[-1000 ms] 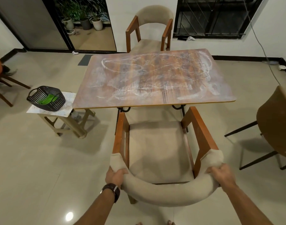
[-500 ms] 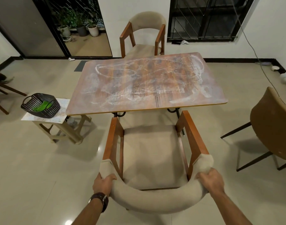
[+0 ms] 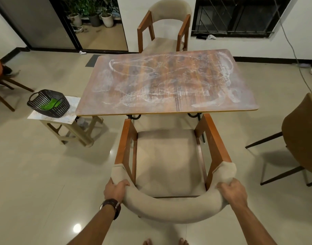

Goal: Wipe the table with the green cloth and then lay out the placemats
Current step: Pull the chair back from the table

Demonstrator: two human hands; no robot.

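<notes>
While both hands are gripping the padded beige backrest of the wooden armchair (image 3: 169, 167), the left hand (image 3: 116, 190) and right hand (image 3: 234, 192) are each curling their fingers round the cushion. The green cloth (image 3: 50, 105) is lying in the black slatted basket (image 3: 48, 103) on the small beige stool (image 3: 70, 128) at ten o'clock, well apart from both hands. The smeared brown wooden desk (image 3: 102, 96) is awaiting wiping. Risk: the chair's arms are sitting near the desk edge and could knock it.
</notes>
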